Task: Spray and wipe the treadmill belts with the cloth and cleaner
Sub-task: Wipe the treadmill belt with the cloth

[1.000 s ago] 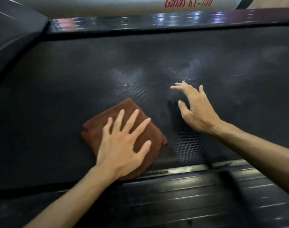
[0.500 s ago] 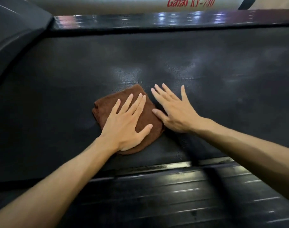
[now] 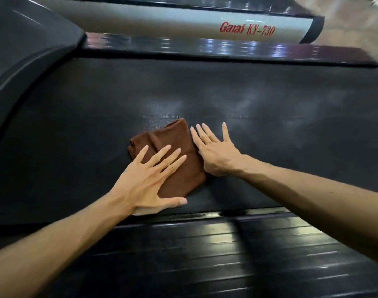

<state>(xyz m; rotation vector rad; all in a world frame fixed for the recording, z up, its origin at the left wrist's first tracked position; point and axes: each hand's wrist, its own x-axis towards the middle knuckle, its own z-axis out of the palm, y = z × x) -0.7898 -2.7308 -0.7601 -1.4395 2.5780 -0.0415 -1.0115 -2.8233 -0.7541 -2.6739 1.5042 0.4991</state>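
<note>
A folded brown cloth [image 3: 173, 145] lies flat on the black treadmill belt [image 3: 269, 151], near its front edge. My left hand [image 3: 151, 181] presses on the cloth's near half with fingers spread and straight. My right hand [image 3: 213, 153] lies flat beside it, fingers straight, covering the cloth's right edge and touching the belt. Pale wet streaks show on the belt [image 3: 259, 104] beyond the cloth. No cleaner bottle is in view.
A ribbed black side rail [image 3: 205, 250] runs along the near side. The far rail [image 3: 205, 48] is glossy, with a white tube marked "KY-730" [image 3: 246, 29] behind it. A dark curved motor cover [image 3: 22, 52] rises at the left.
Both hands and the cloth have slid away from me across the belt. My right hand, which hovered apart with bent fingers, has come flat against the cloth's right side.
</note>
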